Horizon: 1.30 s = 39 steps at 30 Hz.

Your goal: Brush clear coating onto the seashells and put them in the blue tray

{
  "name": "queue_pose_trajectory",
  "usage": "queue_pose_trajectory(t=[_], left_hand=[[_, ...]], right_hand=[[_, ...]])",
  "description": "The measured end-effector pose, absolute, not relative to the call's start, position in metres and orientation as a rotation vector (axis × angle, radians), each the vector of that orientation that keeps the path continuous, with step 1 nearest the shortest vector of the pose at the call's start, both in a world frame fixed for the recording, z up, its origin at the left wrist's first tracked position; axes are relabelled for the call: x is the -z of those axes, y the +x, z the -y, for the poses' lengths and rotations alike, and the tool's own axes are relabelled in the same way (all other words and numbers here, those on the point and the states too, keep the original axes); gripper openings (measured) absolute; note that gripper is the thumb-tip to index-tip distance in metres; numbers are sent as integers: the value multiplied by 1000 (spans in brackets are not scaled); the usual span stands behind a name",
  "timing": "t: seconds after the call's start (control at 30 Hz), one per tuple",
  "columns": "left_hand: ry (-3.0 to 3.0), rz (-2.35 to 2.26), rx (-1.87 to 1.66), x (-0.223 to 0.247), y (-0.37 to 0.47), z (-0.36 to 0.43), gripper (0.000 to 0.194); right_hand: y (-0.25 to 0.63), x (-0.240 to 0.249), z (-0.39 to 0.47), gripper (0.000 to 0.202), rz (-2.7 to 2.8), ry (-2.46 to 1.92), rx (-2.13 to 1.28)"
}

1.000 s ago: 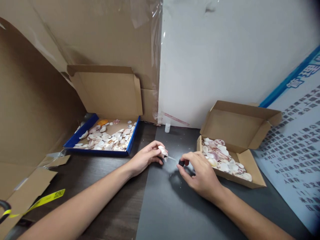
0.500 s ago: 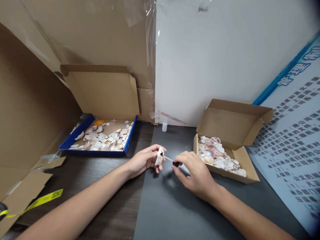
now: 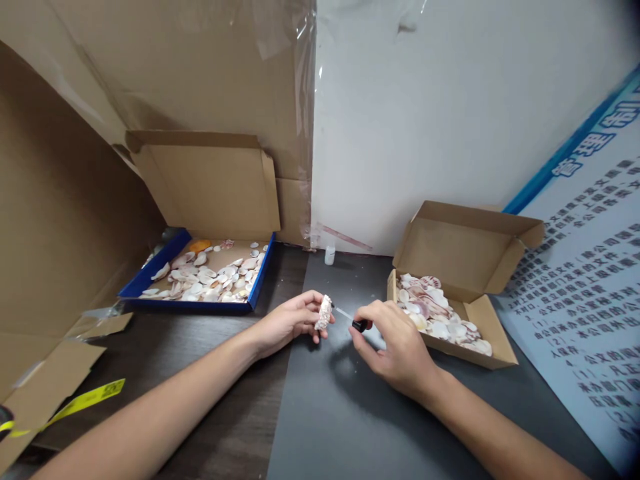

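Over the seam between the dark wood and the grey mat, my left hand (image 3: 290, 321) is closed on a rough whitish shell piece (image 3: 324, 315), pinched upright at the fingertips. Its far edge shows a small dark patch. My right hand (image 3: 400, 343), a little to the right, pinches the black cap of a brush applicator (image 3: 359, 325). A thin pale stem runs from the cap toward the shell, its dark tip at or close to the shell's right edge; whether they touch I cannot tell. Behind both hands stands a small white bottle (image 3: 329, 255).
At the left is a blue-edged box (image 3: 187, 307) of loose shells, lid raised. An open cardboard box (image 3: 493, 327) of shells lies at the right, near my right hand. A white wall panel (image 3: 400, 133) rises behind; yellow tape (image 3: 85, 402) lies at the lower left.
The shell piece has turned in my left hand, so its dark hollow shows less. My right hand with the brush applicator has shifted slightly to the right.
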<state>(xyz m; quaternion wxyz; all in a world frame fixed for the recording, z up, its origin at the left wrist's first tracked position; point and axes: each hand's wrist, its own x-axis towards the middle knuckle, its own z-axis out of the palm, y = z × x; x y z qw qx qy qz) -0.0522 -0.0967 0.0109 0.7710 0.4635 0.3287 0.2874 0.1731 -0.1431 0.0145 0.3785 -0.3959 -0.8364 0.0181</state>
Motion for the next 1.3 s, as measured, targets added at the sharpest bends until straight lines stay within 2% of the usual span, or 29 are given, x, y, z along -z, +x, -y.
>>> queue_pose_trajectory(t=[0.57, 0.7, 1.0, 1.3], left_hand=[[1230, -717, -663, -11, -50, 97, 29], [1218, -721, -643, -8, -50, 96, 31], [1230, -714, -630, -10, -51, 95, 26], [1133, -739, -677, -9, -48, 96, 28]], right_hand=[[177, -16, 141, 1, 2131, -1045, -1], [177, -18, 142, 5, 2106, -918, -53], [177, -18, 142, 4, 2089, -927, -61], [175, -17, 144, 3, 2116, -958, -74]])
